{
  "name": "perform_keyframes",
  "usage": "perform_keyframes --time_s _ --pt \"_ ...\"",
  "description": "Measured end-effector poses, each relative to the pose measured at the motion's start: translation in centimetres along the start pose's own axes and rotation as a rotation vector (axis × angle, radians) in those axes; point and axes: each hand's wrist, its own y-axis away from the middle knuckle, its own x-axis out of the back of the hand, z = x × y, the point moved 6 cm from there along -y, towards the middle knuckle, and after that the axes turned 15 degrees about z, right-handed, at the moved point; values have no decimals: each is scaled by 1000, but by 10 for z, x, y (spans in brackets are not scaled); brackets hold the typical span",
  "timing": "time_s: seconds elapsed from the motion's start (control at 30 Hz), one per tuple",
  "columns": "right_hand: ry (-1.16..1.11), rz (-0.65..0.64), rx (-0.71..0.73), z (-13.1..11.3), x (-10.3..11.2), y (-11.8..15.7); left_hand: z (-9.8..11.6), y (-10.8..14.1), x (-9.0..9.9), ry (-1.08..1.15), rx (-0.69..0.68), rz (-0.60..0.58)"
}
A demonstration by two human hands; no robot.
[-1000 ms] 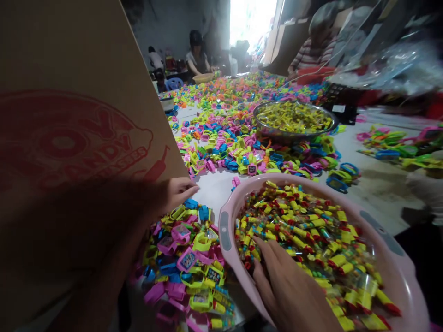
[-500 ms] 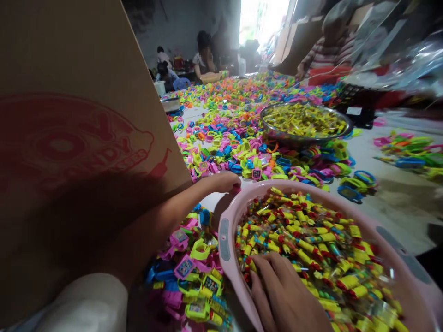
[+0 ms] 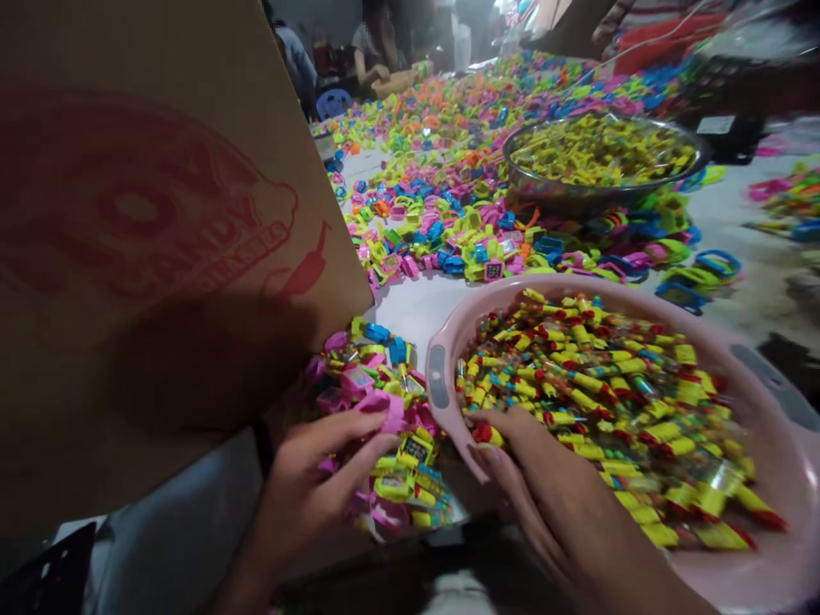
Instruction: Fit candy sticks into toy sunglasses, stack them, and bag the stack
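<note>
My left hand (image 3: 326,470) is closed on a pink toy watch (image 3: 388,410), thumb and fingers on its band, over a pile of coloured toy watches (image 3: 371,354) at the table's near edge. Some of those have yellow-wrapped candy tubes (image 3: 430,500) by them. Inside the left rim of a pink plastic basin (image 3: 487,301), my right hand (image 3: 544,487) pinches a candy tube (image 3: 488,434) whose red and yellow end shows past the fingers. Many wrapped candy tubes (image 3: 576,380) with red ends and coloured beads fill the basin.
A tall cardboard box (image 3: 160,256) with red print stands close on the left. Behind the basin is a steel bowl (image 3: 602,192) of yellow-wrapped pieces. Loose toy watches (image 3: 442,196) cover much of the white table. People (image 3: 377,43) sit at the far end.
My left hand has come back from beyond the basin's far left rim to the near pile and holds a pink watch. My right hand has lifted a candy tube to the rim. The view has tilted down.
</note>
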Motion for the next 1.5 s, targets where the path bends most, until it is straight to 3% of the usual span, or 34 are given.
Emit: perform_keyframes --time_s 0.13,0.3,0.53,0.73,0.9,1.23,1.5 --pt "-110 -119 35 -29 1 7 7 48 -6 73 -93 72" --pt "-167 -204 -22 -52 -6 19 13 69 -7 56 -189 101" --pt "-235 -249 -185 -59 -13 27 19 79 -3 -16 -378 130" --pt "-276 -313 -227 -61 -17 35 22 93 -4 -130 -576 80" --pt "-251 -312 -280 -52 -16 41 19 97 -6 -148 -560 64" --pt "-304 -280 -325 -49 -2 38 23 95 -23 -138 -654 -5" --pt "-442 -220 -414 -37 -2 34 25 97 -23 -154 -688 -22"
